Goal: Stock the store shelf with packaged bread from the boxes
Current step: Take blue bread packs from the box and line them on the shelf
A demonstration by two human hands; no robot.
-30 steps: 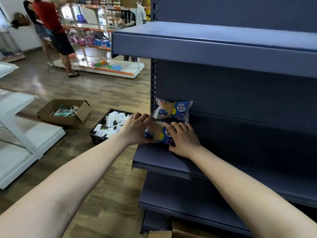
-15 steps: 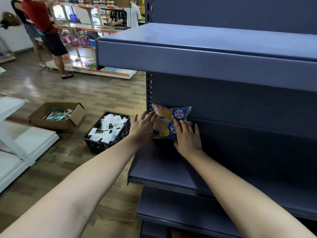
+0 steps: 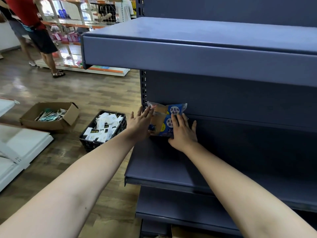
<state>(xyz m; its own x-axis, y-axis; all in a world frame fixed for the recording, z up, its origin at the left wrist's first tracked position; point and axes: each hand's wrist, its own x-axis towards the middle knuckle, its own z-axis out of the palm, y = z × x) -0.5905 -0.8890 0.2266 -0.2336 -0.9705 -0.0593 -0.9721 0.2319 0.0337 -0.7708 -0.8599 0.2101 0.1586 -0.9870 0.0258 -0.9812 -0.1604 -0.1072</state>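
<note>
The dark blue shelving unit [image 3: 223, 100] filled the right side. On the wooden floor beyond its left edge sat an open cardboard box [image 3: 44, 125] and a black plastic crate [image 3: 96, 143] of white packets. The left hand [image 3: 139, 125], fingers straight, pressed the left side of a two-packet stack; the right hand [image 3: 183, 133] lay flat against its front, fingers spread. The upper blueberry bread packet [image 3: 169, 108] rested on the lower blueberry bread packet [image 3: 162, 125] in the back left corner of the middle shelf [image 3: 171, 165], against the back panel.
</note>
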